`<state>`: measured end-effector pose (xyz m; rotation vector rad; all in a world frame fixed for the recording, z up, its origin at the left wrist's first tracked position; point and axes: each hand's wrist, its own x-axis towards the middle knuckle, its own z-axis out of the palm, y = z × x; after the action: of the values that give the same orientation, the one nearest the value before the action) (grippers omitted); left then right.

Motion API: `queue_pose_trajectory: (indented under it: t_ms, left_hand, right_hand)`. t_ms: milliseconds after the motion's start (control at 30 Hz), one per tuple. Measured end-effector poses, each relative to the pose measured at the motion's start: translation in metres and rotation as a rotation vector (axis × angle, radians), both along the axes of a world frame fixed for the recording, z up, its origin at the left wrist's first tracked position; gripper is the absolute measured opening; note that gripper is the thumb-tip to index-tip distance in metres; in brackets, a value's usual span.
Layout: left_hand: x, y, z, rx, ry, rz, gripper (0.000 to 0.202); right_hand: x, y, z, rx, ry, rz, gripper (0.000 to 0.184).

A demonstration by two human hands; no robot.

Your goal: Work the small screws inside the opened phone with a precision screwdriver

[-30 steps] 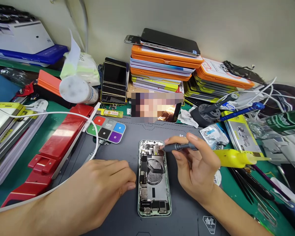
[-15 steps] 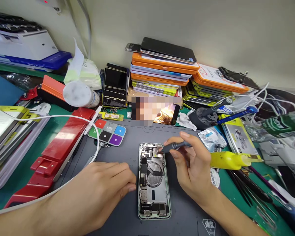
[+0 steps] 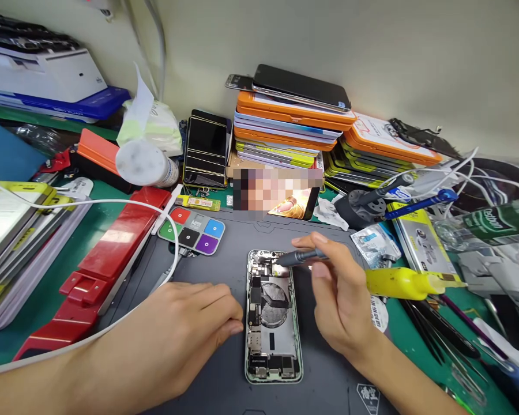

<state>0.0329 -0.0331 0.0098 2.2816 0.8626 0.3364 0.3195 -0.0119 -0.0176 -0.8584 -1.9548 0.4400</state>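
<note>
An opened phone (image 3: 281, 340) lies face up on the dark grey mat, its circuit parts and a round grey coil area exposed. Beside its left edge rests my left hand (image 3: 199, 334), fingers curled and pressed together; whatever they may hold is hidden. Over the phone's upper right corner, my right hand (image 3: 343, 294) grips a dark grey screwdriver (image 3: 305, 257) between thumb and fingers. The screwdriver slants down leftward towards the parts near the top of the phone. Its very tip is too small to make out.
A magnetic pad with coloured squares (image 3: 191, 231) lies up left, near a red tool (image 3: 116, 242). Behind the mat, a lit phone screen (image 3: 294, 202) leans before stacked orange cases (image 3: 294, 106). On the right are a yellow bottle (image 3: 398, 283) and tweezers (image 3: 424, 328). A white cable (image 3: 112, 202) crosses the left.
The screwdriver lies a little flatter, and my right thumb has drawn back from its shaft. My left hand keeps its curled pose beside the phone. The whole view has shifted slightly.
</note>
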Motion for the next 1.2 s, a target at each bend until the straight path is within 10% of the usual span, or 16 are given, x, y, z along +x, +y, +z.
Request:
queue_pose_trajectory:
  t_ms: [1200]
  left_hand:
    - [-0.0005, -0.0008, -0.0008, 0.037, 0.016, -0.029, 0.025]
  right_hand:
    - [-0.0044, -0.0011, 0.0028, -0.048, 0.074, -0.150, 0.063]
